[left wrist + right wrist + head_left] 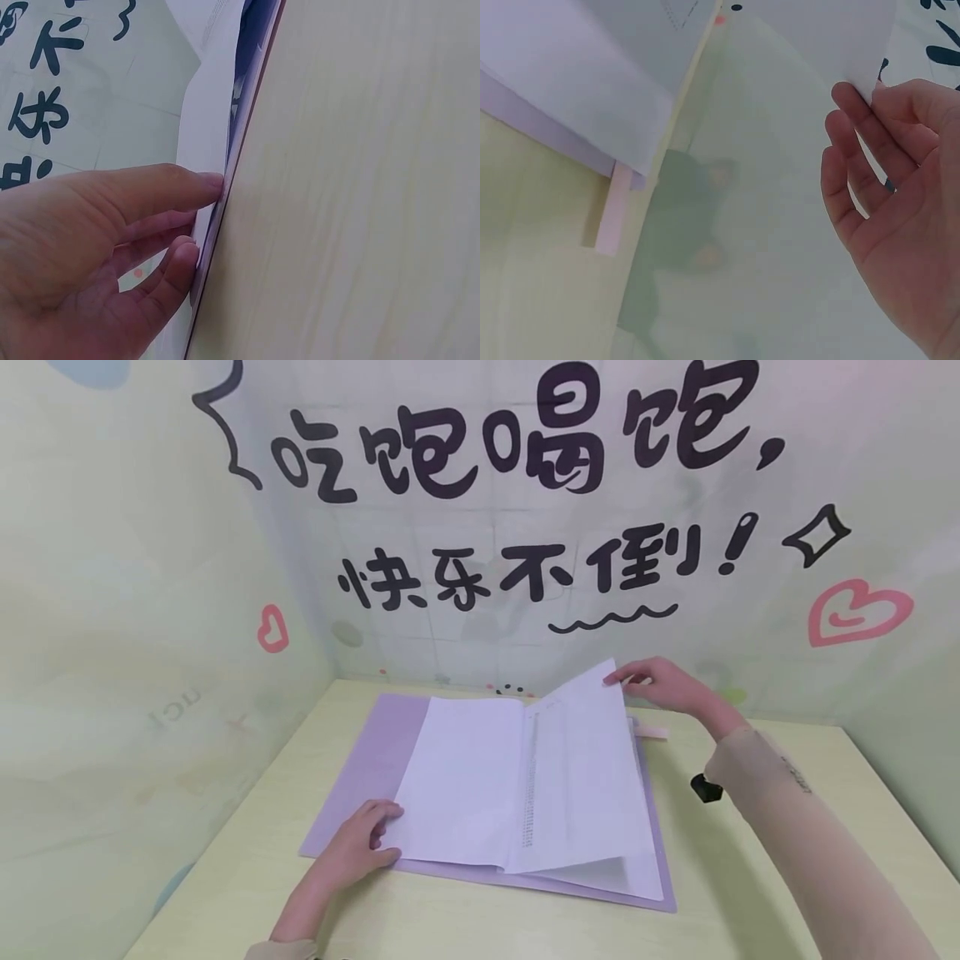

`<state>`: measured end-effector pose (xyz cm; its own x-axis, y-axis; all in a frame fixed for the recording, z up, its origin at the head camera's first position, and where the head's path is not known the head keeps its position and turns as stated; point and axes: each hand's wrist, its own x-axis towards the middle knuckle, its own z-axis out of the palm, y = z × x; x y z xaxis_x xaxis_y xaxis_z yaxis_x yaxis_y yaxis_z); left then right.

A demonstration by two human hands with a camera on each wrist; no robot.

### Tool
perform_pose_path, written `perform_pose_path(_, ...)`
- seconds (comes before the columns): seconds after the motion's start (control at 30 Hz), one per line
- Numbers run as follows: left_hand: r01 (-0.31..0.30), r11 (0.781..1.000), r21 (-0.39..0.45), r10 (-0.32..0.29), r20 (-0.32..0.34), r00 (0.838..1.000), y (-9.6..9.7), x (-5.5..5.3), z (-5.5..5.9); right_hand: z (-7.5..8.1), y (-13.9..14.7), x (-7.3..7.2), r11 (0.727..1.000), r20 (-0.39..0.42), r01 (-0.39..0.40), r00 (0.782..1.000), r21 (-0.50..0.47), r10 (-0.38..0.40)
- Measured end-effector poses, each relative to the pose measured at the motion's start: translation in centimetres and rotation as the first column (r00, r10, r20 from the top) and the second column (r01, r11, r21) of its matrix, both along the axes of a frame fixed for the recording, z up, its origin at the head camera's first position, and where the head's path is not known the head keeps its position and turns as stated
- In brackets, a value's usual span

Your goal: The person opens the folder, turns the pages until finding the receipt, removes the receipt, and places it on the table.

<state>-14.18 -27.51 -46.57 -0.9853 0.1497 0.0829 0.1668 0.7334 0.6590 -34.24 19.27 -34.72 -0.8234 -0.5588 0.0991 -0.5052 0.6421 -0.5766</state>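
Note:
A purple-covered booklet (341, 785) lies open on the table, with white sheets (461, 777) flat on its left side. My right hand (657, 684) pinches the top outer corner of a printed page (581, 777) between thumb and index finger. That page is lifted off the sheets beneath and slants upward. In the right wrist view, the other fingers of the right hand (892, 172) are loosely bent, touching nothing. My left hand (356, 847) rests at the booklet's lower left, fingers on the white sheet. Its thumb (172, 187) touches the bottom edge.
A pink strip (651, 732) sticks out past the booklet's right edge. A small black object (706, 788) shows beside the right sleeve. The light wooden table (465, 935) is backed by a pale printed curtain (465, 652) with dark lettering, and more pale hangings flank both sides.

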Motion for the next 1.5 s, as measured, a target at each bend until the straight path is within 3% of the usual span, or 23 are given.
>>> perform_pose_path(0.3,-0.023,1.000,-0.008,0.023,0.033,0.999,0.0,-0.1,-0.1,2.6,-3.9,-1.1,1.000,-0.070,-0.009,0.998,0.018,0.010)
perform_pose_path(0.5,-0.036,0.998,-0.049,0.038,0.027,0.999,0.3,-0.2,0.3,3.2,-7.2,-1.6,0.999,-0.112,-0.029,0.993,-0.027,0.026)
perform_pose_path(0.9,-0.037,0.999,-0.017,0.038,0.027,0.999,0.2,-0.1,0.3,4.8,-14.0,-2.3,0.994,-0.126,-0.104,0.987,-0.046,0.097)
perform_pose_path(1.07,-0.023,1.000,-0.017,0.023,0.021,1.000,0.1,0.0,0.2,3.9,-16.8,-2.4,0.994,-0.140,-0.068,0.989,-0.090,0.055)
perform_pose_path(1.27,-0.027,0.999,-0.029,0.027,0.006,1.000,0.2,0.1,0.3,1.6,-19.8,-2.4,0.975,-0.119,-0.023,0.993,-0.219,-0.003)
perform_pose_path(1.5,0.009,0.995,-0.098,-0.014,-0.049,0.999,-0.2,0.2,0.4,-1.1,-22.4,-2.2,0.948,-0.064,-0.050,0.997,-0.313,0.031)
